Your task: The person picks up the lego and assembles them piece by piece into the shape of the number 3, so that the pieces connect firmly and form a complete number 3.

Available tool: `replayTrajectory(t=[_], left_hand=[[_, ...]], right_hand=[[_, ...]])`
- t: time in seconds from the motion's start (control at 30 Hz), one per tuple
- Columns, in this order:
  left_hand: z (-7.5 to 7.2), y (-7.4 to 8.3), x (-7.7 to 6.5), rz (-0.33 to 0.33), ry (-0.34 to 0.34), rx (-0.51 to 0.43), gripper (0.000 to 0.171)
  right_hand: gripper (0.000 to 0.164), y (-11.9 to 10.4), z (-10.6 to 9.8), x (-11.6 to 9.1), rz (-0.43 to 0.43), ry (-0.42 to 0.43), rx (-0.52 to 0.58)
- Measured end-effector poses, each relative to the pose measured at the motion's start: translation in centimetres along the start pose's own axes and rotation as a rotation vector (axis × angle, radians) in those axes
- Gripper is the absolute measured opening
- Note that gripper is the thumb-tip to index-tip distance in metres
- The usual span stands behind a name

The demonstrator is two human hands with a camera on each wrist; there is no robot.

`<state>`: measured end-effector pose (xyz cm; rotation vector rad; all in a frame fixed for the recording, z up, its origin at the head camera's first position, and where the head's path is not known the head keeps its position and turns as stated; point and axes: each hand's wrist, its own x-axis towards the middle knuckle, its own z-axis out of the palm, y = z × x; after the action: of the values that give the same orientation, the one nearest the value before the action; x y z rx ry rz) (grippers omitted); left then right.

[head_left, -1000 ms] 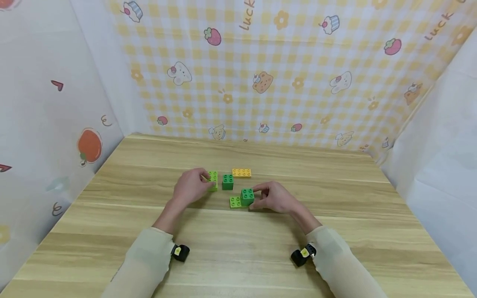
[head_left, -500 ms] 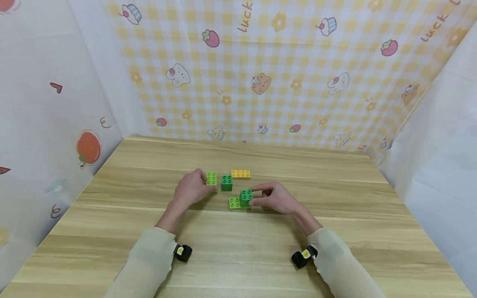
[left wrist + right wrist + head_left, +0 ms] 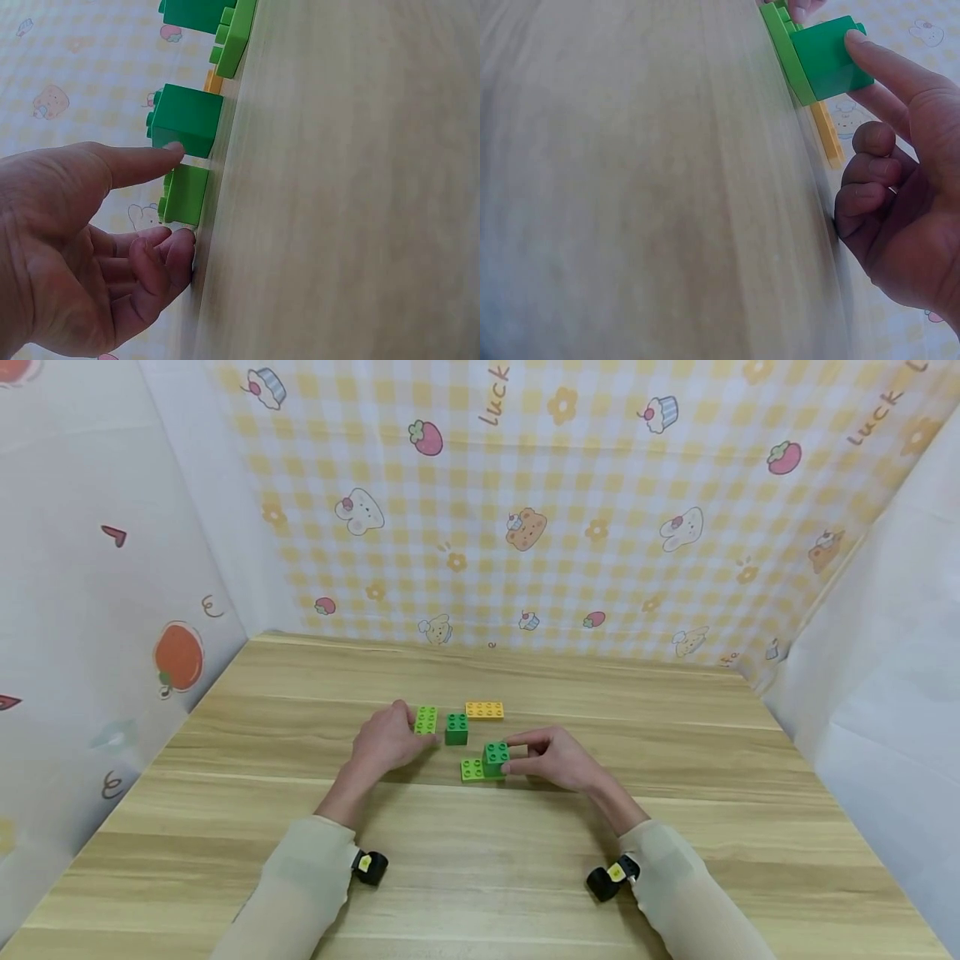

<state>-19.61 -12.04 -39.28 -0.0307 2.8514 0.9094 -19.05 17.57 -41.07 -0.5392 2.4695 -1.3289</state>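
Note:
My left hand (image 3: 387, 737) is beside a lime 2x4 toy building brick (image 3: 426, 720) on the table. In the left wrist view, its thumb and fingers are spread on either side of that brick (image 3: 186, 195), with space between them and it. My right hand (image 3: 557, 758) pinches a dark green 2x2 brick (image 3: 497, 758) between thumb and index finger. This brick (image 3: 829, 60) sits upright on the right half of a flat lime brick (image 3: 472, 769), whose left studs show. The right hand's other fingers are curled in below.
Another dark green 2x2 brick (image 3: 457, 729) stands between the hands, just right of the lime 2x4 brick. Behind it lies a flat yellow-orange 2x4 brick (image 3: 484, 710). The wooden table (image 3: 480, 877) ends at a patterned cloth backdrop (image 3: 465, 527).
My left fingers have loosened and drawn off the lime 2x4 brick, uncovering its studs. My right thumb has shifted slightly up along the green brick, which stays on the flat lime one.

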Motion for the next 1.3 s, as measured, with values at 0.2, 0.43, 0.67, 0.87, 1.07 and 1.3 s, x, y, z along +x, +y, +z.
replayTrajectory(t=[0.2, 0.43, 0.67, 0.87, 1.07, 1.3], left_hand=[[0.0, 0.2, 0.1, -0.006, -0.006, 0.014, 0.034], [-0.3, 0.2, 0.0, -0.011, -0.014, 0.034, 0.035], [-0.4, -0.2, 0.1, -0.010, 0.013, 0.020, 0.024], [-0.7, -0.4, 0.0, -0.002, 0.047, 0.013, 0.038], [-1.2, -0.4, -0.1, 0.023, 0.085, 0.003, 0.042], [-1.5, -0.3, -0.1, 0.058, 0.087, 0.024, 0.046]], right_hand=[[0.044, -0.1, 0.0, -0.1, 0.002, 0.005, -0.016], [0.044, 0.1, 0.0, 0.0, -0.005, 0.000, -0.033], [0.045, 0.0, 0.0, -0.1, -0.003, 0.001, -0.028], [0.044, 0.1, 0.0, 0.0, -0.021, 0.001, -0.045], [0.045, 0.1, 0.0, 0.0, -0.019, 0.001, -0.051], [0.045, 0.0, 0.0, 0.0, -0.014, 0.002, -0.052]])
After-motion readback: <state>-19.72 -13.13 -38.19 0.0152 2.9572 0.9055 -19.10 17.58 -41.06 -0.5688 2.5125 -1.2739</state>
